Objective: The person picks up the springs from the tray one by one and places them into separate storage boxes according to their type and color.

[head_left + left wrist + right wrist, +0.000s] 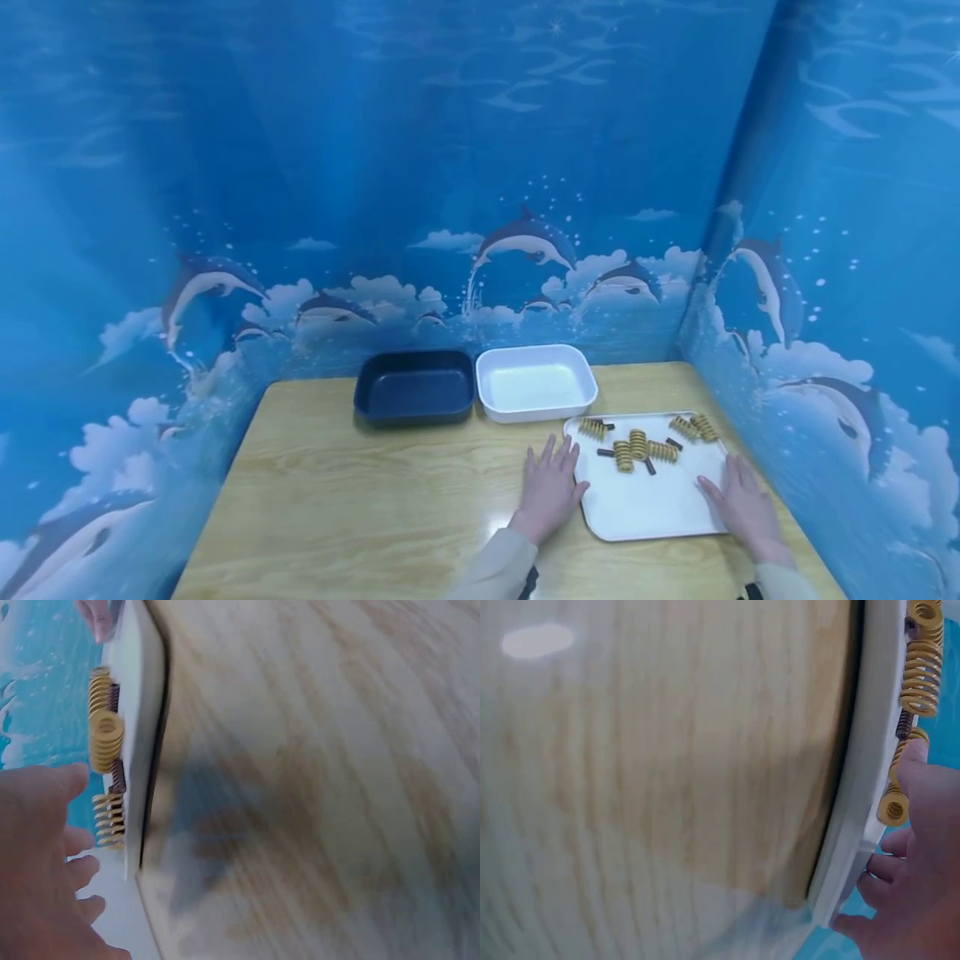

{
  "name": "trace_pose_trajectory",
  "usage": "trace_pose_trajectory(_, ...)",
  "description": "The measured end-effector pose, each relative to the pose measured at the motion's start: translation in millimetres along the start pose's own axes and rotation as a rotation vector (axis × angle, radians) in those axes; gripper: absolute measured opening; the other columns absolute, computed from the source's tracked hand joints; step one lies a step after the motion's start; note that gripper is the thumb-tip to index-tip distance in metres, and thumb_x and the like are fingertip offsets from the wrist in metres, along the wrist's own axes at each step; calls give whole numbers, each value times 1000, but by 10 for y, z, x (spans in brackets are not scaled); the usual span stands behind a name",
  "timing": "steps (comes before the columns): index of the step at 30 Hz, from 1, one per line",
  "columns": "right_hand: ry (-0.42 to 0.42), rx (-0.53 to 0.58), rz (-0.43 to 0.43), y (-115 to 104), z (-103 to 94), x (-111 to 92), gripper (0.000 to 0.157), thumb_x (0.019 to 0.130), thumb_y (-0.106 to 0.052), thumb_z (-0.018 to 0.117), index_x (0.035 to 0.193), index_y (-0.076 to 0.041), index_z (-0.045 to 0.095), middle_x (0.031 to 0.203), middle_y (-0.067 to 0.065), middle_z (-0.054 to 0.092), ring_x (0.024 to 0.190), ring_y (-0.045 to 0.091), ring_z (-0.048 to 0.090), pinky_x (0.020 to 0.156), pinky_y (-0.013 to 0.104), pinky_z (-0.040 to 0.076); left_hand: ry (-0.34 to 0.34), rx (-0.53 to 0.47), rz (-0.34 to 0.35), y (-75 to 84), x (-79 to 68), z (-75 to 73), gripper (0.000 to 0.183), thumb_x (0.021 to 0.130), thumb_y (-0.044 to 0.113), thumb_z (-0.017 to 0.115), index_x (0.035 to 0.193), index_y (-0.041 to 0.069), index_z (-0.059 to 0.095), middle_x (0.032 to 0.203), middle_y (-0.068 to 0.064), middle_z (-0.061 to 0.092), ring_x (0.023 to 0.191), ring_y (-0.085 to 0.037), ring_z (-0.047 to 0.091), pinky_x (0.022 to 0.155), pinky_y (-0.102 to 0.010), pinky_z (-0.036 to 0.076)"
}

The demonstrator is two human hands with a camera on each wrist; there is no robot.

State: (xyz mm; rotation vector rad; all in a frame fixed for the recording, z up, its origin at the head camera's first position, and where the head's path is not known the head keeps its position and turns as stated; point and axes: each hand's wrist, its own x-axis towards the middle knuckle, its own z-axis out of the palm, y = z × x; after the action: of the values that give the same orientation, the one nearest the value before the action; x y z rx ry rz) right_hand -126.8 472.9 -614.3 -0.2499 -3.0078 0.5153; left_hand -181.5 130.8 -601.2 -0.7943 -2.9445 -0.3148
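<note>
A white tray (637,508) lies at the right of the table, with several thick yellow coil springs (637,444) and several small dark springs (650,467) on its far half. My left hand (550,487) is beside the tray's left edge, fingers spread and holding nothing. At the opposite edge is my right hand (745,504), its thumb over the tray's inside and its other fingers along the outer side. In the right wrist view, the right hand's fingers (885,866) are close against the tray wall; whether they bear on it is unclear.
Behind the tray stand a dark blue bin (415,417) and a white bin (536,412), side by side at the back of the wooden table (337,500). A blue dolphin-print curtain (412,167) encloses the back and sides.
</note>
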Motion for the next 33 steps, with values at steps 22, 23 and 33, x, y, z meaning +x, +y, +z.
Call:
trace_pose_trajectory(22, -90, 49, 46, -13, 22, -4, 89, 108, -49, 37, 146, 27, 8, 150, 50, 6, 139, 65, 12, 115, 70, 16, -131, 107, 11, 31, -72, -1, 65, 102, 56, 48, 154, 18, 44, 163, 4, 35, 152, -22, 30, 118, -61, 30)
trace_pose_trajectory(23, -95, 42, 51, -27, 22, -7, 89, 108, -49, 37, 146, 27, 8, 150, 50, 6, 139, 65, 12, 115, 70, 16, -130, 101, 13, 19, -81, -4, 65, 102, 56, 48, 154, 18, 44, 163, 4, 35, 152, -23, 29, 118, -61, 30)
trace_pose_trajectory(33, -100, 36, 64, -151, 40, -27, 89, 108, -48, 38, 145, 27, 9, 149, 50, 8, 138, 65, 15, 113, 71, 21, -135, 61, -13, -65, -129, 9, 65, 102, 55, 49, 155, 18, 43, 164, 3, 34, 153, -24, 27, 120, -61, 27)
